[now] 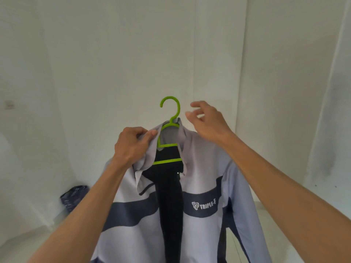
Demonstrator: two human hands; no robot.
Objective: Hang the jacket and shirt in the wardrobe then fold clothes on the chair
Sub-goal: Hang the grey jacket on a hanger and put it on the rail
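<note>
White lettering "TRIPLE-F" on dark navy chest band of light grey jacket (201, 186), wearer's left chest side, preceded by small white geometric logo. Last letter runs into fold at band edge. No other readable text.

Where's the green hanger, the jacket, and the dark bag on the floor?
green hanger (171, 111): head view, on its hook's stem.
jacket (205, 164): head view, on the grey chest panel.
dark bag (73, 196): head view, on its crumpled top, lower left.
</note>
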